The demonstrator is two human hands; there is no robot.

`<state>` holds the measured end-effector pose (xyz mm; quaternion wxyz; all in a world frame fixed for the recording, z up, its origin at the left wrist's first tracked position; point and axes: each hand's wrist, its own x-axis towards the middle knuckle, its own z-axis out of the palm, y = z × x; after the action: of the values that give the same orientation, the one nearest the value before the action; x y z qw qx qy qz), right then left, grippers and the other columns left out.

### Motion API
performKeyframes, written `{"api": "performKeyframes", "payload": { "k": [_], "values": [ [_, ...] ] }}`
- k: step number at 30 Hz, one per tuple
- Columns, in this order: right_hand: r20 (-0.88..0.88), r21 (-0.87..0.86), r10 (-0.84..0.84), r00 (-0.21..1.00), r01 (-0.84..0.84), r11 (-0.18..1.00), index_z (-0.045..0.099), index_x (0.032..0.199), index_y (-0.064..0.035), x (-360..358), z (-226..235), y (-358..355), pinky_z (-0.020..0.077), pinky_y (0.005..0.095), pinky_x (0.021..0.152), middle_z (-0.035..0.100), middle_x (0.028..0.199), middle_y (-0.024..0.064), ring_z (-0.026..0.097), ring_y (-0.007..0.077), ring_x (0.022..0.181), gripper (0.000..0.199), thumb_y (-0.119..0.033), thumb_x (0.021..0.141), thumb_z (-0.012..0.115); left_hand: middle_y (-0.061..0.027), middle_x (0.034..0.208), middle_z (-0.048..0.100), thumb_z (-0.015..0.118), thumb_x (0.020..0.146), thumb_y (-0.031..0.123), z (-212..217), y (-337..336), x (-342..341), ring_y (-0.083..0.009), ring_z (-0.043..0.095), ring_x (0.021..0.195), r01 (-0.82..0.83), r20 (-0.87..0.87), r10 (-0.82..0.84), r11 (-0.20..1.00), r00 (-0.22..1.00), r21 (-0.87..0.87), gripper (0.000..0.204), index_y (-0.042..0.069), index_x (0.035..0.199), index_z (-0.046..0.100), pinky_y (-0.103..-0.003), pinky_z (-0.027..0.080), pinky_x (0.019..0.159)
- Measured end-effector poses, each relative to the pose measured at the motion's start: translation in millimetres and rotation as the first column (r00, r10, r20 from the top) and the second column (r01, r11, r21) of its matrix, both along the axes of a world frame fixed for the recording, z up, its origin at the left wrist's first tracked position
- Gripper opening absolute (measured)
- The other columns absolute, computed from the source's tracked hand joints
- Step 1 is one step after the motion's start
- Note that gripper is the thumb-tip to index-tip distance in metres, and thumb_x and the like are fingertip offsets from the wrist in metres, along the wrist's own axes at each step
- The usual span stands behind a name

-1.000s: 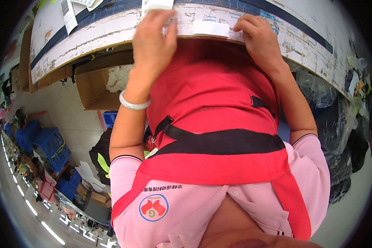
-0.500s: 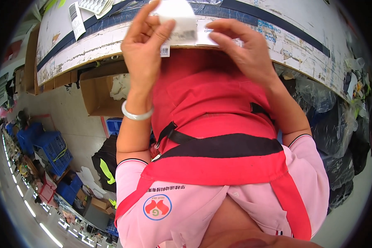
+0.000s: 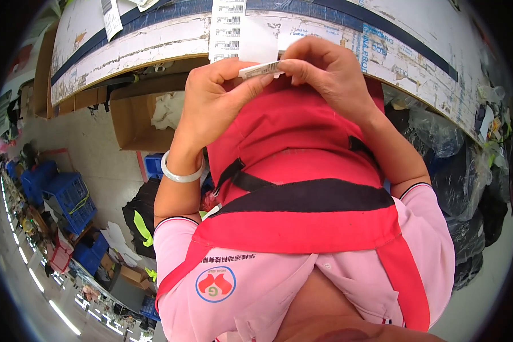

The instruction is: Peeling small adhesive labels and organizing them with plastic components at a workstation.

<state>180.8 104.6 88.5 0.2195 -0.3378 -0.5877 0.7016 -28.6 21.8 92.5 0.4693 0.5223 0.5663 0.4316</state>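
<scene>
A white strip of barcode labels (image 3: 228, 35) lies over the front edge of the worktable, and its near end is bent over in front of my apron. My left hand (image 3: 211, 105) grips that bent end between thumb and fingers, with one printed label facing up. At the label's right tip, the thumb and forefinger of my right hand (image 3: 336, 82) are pinched together on it. Whether the label's corner is lifted from its backing is too small to tell.
The worktable (image 3: 154, 43) has a worn white top with a dark tape band. Another printed label slip (image 3: 112, 20) lies at its far left. Below stand an open cardboard box (image 3: 125, 125) and blue crates (image 3: 71, 199). Clear plastic bags (image 3: 456, 171) fill the right side.
Both hands have come closer together, and the left has moved down and right. The label strip now hangs flatter on the table, and the right fingers have closed on its bent end.
</scene>
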Motion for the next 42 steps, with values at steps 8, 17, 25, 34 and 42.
{"api": "performKeyframes", "payload": {
  "k": [8,17,25,34,42],
  "values": [
    [0.036,0.372,0.008,0.999,-0.021,0.928,0.074,0.096,-0.0023,14.5,-6.3,-15.7,0.05,0.0246,0.074,0.068,0.09,0.0034,0.064,0.0115,0.083,0.007,-0.006,0.089,0.075,0.0024,0.071,0.068,0.075,0.09,0.008,2.3,-24.0,9.8,-0.0012,0.055,0.066,0.001,0.026,0.004,0.982,1.0,-0.187,0.011,0.001,0.098,0.078,-0.02,0.042,0.057],
    [0.1,0.576,-0.02,0.995,-0.042,0.817,0.069,0.096,0.0001,11.2,-15.0,-29.3,0.0514,0.0272,0.076,0.066,0.091,0.0081,0.065,0.0184,0.086,0.007,0.001,0.09,0.071,0.0016,0.067,0.065,0.076,0.091,0.015,-18.8,-52.6,22.0,-0.0023,0.054,0.058,-0.017,0.205,0.107,0.918,0.973,-0.397,0.014,0.001,0.09,0.077,-0.02,0.042,0.053],
    [0.209,0.078,-0.191,0.959,0.178,0.981,0.069,0.102,0.0007,34.4,-19.4,37.2,0.0555,0.0222,0.065,0.069,0.083,0.0051,0.067,0.0093,0.072,0.019,-0.017,0.099,0.065,-0.0105,0.076,0.071,0.031,0.11,0.053,-55.1,-81.1,-8.3,-0.0139,0.064,0.064,-0.142,0.169,0.203,0.938,0.965,-0.316,0.074,-0.004,0.097,0.076,-0.026,0.051,0.062],
    [0.326,0.068,-0.137,0.936,0.121,0.99,0.068,0.103,0.003,27.3,-23.6,48.2,0.0581,0.0232,0.062,0.07,0.084,0.0072,0.068,0.0107,0.071,0.023,-0.019,0.098,0.067,-0.0073,0.071,0.069,0.046,0.109,0.045,-84.3,-79.4,-4.4,-0.0104,0.06,0.058,-0.167,0.223,0.293,0.876,0.93,-0.453,0.058,-0.004,0.098,0.076,-0.023,0.046,0.054],
    [0.321,0.061,-0.148,0.935,0.136,0.989,0.067,0.101,0.0037,25.2,-32.5,50.5,0.0583,0.0241,0.062,0.07,0.083,0.0077,0.068,0.0111,0.07,0.021,-0.017,0.098,0.067,-0.0065,0.07,0.068,0.048,0.108,0.044,-87.4,-77.8,-3.7,-0.0099,0.058,0.057,-0.175,0.229,0.311,0.865,0.922,-0.47,0.056,-0.003,0.097,0.076,-0.023,0.045,0.054]
  ]
}}
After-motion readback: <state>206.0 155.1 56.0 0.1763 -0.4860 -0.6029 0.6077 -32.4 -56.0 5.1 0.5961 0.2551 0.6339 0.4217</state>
